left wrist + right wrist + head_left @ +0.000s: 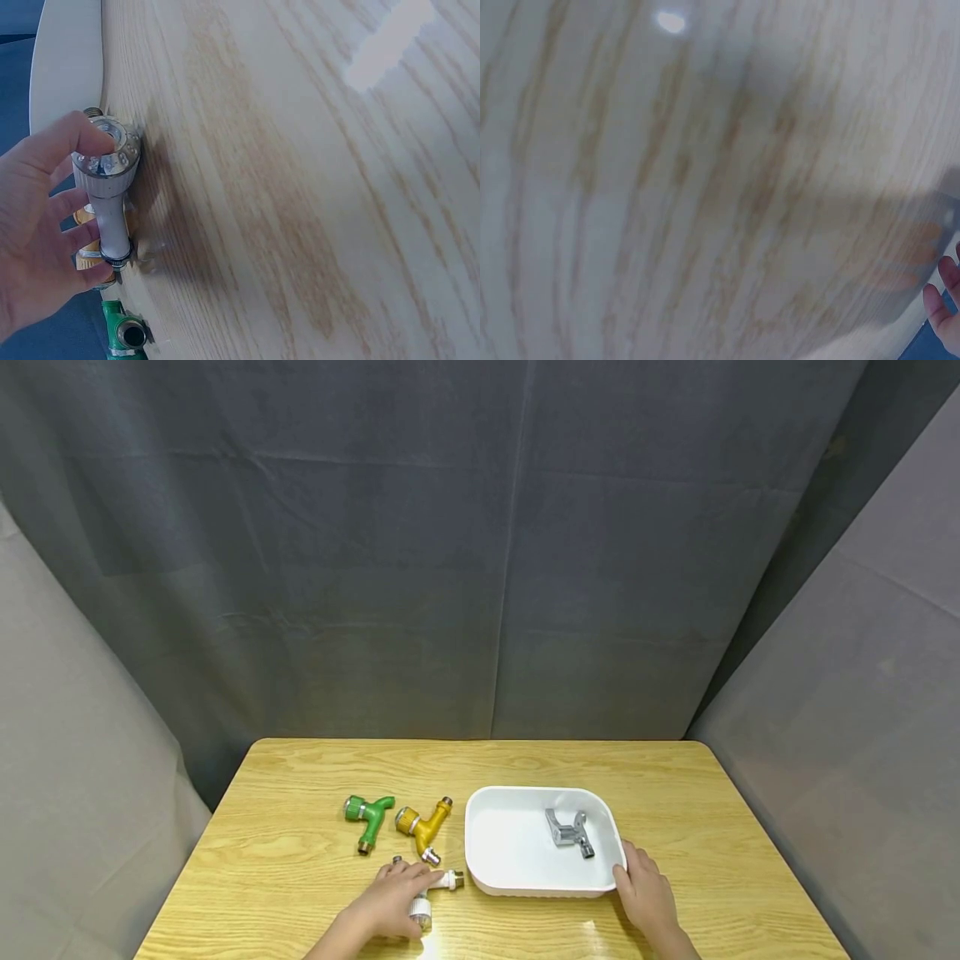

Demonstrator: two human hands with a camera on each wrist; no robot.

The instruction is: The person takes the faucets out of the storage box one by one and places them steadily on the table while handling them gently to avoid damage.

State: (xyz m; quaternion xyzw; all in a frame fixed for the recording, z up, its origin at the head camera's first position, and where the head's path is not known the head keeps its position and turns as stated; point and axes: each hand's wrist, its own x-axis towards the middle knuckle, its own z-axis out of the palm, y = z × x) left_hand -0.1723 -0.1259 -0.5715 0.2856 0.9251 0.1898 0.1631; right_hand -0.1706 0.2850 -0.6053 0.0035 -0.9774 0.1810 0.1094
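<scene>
A white faucet (422, 908) with metal ends lies on the table just left of the tray, partly covered by the left hand (393, 900). In the left wrist view the left hand (45, 217) curls its thumb and fingers round the white faucet (112, 217). The white tray (495, 883) holds a chrome faucet (566, 834) in its right half. At the tray's lower right corner is the right hand (647, 893), thumb at the rim and fingers along the outer side. Only fingertips of the right hand (946, 307) show in the right wrist view.
A yellow faucet (426, 831) lies left of the tray, behind the left hand. Farther left is a green faucet (372, 814), also visible in the left wrist view. The wooden table (285, 827) is bordered by a dark curtain (375, 568) behind and light cloths at both sides.
</scene>
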